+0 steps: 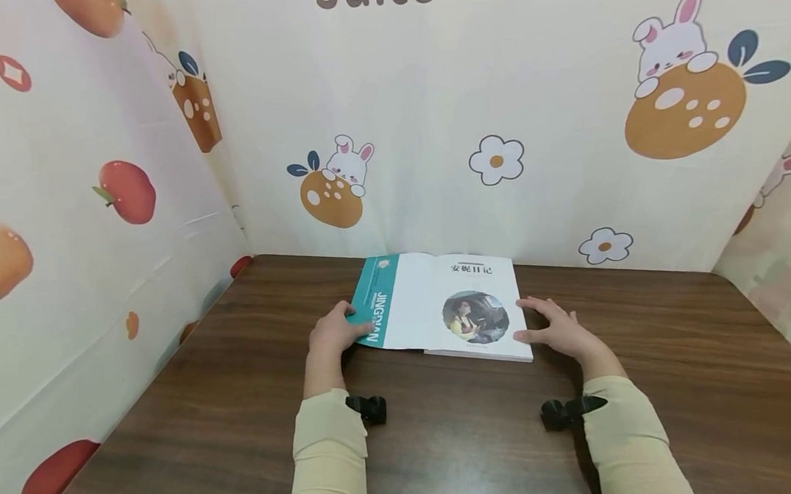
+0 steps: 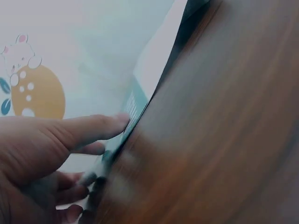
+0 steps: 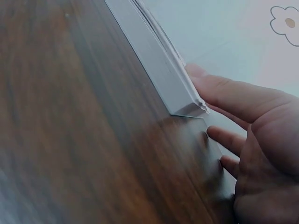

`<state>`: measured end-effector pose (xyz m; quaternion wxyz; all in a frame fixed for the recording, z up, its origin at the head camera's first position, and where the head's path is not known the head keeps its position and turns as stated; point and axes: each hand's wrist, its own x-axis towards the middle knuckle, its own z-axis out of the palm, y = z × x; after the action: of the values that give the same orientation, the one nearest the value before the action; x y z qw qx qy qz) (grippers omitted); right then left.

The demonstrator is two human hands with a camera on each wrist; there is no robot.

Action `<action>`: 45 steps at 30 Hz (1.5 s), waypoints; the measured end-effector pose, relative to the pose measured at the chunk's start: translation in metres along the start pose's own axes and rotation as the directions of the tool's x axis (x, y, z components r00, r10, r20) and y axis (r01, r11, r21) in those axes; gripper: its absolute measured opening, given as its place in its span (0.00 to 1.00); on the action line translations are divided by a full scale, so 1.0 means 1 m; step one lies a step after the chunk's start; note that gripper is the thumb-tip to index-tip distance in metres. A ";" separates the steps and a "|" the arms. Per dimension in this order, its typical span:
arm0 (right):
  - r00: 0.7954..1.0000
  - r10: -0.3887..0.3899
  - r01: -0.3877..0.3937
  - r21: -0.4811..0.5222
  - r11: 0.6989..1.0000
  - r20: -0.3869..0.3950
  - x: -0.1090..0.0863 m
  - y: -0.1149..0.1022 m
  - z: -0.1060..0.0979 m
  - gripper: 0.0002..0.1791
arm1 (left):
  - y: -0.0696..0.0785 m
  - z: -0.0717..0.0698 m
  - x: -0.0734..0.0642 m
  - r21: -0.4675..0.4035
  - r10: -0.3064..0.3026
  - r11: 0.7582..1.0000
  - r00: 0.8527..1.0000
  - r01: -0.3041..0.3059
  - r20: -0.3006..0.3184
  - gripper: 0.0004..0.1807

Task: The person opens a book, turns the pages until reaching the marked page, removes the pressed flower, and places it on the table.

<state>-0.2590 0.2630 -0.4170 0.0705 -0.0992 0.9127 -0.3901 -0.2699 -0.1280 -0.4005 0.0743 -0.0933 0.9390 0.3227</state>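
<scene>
An open book lies on the table, its white title page printed with dark characters and a round picture. Its front cover is turned over to the left and ends in a teal flap. My left hand rests at the flap's outer edge, thumb extended over the teal part, as the left wrist view also shows. At the book's right edge is my right hand, fingers spread and thumb at the page margin. The right wrist view shows the thick page block with the right thumb along its upper edge.
The brown wooden table reaches back to a white wall covering with rabbit, fruit and flower prints. The book's far edge lies close to that wall. Black camera mounts sit at both wrists, over cream sleeves.
</scene>
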 end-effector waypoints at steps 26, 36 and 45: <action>0.985 -0.096 0.082 0.100 0.992 0.142 -0.013 0.009 -0.006 0.45 | 0.073 0.078 -0.014 0.160 0.591 0.764 0.777 -0.626 0.218 0.28; 0.993 -0.070 0.065 0.063 0.996 0.094 -0.010 0.010 -0.004 0.40 | 0.076 0.086 -0.011 0.126 0.569 0.796 0.803 -0.592 0.180 0.38; 0.997 0.066 -0.069 0.094 0.993 0.033 -0.010 -0.001 -0.002 0.36 | 0.078 0.090 -0.012 0.101 0.536 0.825 0.826 -0.556 0.175 0.40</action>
<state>-0.2496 0.2661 -0.4138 0.1017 -0.0707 0.8948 -0.4290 -0.2685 -0.0104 -0.4222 0.0503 0.2082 0.9400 0.2657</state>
